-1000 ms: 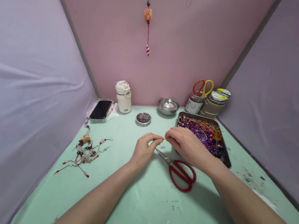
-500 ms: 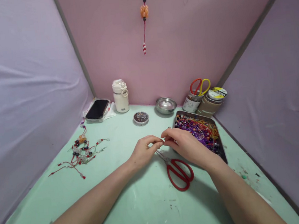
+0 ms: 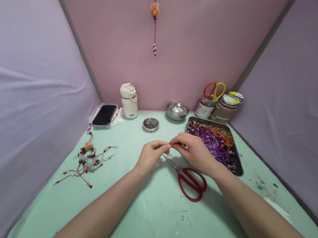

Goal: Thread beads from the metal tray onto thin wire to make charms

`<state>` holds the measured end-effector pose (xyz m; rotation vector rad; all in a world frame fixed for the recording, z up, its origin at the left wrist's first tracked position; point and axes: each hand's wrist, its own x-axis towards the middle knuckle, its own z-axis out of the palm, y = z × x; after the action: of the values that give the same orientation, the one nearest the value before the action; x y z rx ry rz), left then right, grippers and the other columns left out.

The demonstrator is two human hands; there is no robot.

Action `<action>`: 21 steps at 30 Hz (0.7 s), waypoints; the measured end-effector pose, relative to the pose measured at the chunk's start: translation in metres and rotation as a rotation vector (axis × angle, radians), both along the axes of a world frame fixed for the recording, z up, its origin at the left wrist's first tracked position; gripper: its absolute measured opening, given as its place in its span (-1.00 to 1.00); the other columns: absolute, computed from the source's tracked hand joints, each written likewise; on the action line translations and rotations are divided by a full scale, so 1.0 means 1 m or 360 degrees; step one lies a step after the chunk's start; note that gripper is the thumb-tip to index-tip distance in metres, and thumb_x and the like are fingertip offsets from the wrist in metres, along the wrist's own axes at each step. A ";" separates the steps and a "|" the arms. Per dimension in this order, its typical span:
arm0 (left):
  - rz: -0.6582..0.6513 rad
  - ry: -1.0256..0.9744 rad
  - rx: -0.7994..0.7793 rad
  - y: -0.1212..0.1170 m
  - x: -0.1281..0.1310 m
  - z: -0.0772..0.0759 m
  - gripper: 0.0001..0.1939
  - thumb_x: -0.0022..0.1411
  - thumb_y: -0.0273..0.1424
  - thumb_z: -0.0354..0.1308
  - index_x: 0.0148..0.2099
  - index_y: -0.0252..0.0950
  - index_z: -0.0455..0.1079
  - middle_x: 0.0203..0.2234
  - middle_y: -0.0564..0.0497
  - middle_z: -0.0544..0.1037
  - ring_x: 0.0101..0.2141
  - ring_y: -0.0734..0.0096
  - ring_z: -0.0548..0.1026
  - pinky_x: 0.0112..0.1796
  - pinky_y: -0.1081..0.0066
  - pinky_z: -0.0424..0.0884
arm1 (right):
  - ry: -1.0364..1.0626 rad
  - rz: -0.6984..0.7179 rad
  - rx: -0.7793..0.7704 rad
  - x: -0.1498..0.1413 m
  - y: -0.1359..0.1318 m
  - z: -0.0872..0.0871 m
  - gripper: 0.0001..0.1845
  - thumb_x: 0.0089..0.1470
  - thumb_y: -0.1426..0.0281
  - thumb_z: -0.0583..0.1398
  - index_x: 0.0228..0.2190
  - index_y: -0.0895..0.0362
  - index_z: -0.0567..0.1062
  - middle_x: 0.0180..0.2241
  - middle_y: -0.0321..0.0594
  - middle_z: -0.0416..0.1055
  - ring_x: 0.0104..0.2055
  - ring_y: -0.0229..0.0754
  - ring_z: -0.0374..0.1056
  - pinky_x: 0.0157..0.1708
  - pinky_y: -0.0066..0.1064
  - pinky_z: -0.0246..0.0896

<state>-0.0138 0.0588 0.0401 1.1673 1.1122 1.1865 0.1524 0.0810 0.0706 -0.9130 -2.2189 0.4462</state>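
Observation:
My left hand (image 3: 152, 154) and my right hand (image 3: 191, 148) meet fingertip to fingertip above the middle of the table. Each is closed in a pinch; what lies between the fingers is too small to make out. A tiny clear piece (image 3: 169, 155) shows just under the left fingertips. Red-handled scissors (image 3: 192, 183) lie on the table below the hands, blades slightly apart and pointing up-left. Right of my right hand sits a dark tray (image 3: 240, 165) filled with purple, black and orange beads (image 3: 213, 147) and tangled cord.
Beaded red-cord strings (image 3: 88, 158) lie at left. Along the back stand a phone (image 3: 104, 115), a white bottle (image 3: 129, 101), a round flat spool (image 3: 150, 124), a metal bowl (image 3: 177, 111), a can (image 3: 204, 108) with scissors, and a jar (image 3: 225, 109). A beaded cord (image 3: 154, 10) hangs on the wall.
Both hands have shifted slightly up and left, still pinched together. The right fingers have drawn closer to the left fingertips. The scissors have stayed on the table; the view has shifted a little.

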 end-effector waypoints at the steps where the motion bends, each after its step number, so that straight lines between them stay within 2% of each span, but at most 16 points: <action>1: 0.0010 -0.0042 -0.0018 0.000 0.000 0.000 -0.78 0.01 -0.23 0.26 -0.43 -0.31 0.50 -0.52 0.01 0.50 -0.40 0.38 0.40 -0.26 0.36 0.30 | 0.0014 -0.0028 0.0022 -0.001 -0.001 -0.002 -0.89 0.13 0.46 0.15 -0.40 0.11 0.48 -0.43 -0.24 0.43 -0.34 -0.20 0.33 -0.29 -0.37 0.17; 6: 0.0040 -0.0371 -0.0163 -0.005 0.006 0.006 -0.77 -0.02 -0.33 0.32 -0.28 -0.32 0.52 -0.41 -0.02 0.55 -0.34 0.41 0.45 -0.16 0.34 0.33 | 0.0146 -0.0192 0.0066 -0.005 -0.002 -0.008 -0.90 0.13 0.46 0.15 -0.39 0.11 0.48 -0.41 -0.24 0.44 -0.32 -0.19 0.33 -0.29 -0.38 0.18; 9: 0.0083 -0.0531 -0.0262 -0.007 0.008 0.011 -0.78 -0.01 -0.33 0.32 -0.28 -0.32 0.49 -0.38 -0.03 0.55 -0.33 0.43 0.49 -0.12 0.29 0.36 | 0.0209 -0.0229 0.0019 -0.006 -0.002 -0.009 -0.90 0.12 0.46 0.15 -0.39 0.12 0.49 -0.42 -0.25 0.44 -0.35 -0.22 0.33 -0.33 -0.40 0.18; 21: 0.0172 -0.0491 -0.0250 -0.009 0.008 0.014 -0.77 0.01 -0.28 0.30 -0.35 -0.34 0.43 -0.40 -0.02 0.55 -0.40 0.42 0.53 -0.17 0.27 0.41 | 0.0257 -0.0199 -0.0149 -0.008 -0.003 -0.008 -0.89 0.10 0.42 0.17 -0.42 0.11 0.51 -0.41 -0.24 0.48 -0.36 -0.20 0.36 -0.32 -0.38 0.21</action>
<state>-0.0055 0.0501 0.0539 0.7817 1.0203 1.2876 0.1440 0.0778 0.0625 -1.0214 -1.9969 0.5489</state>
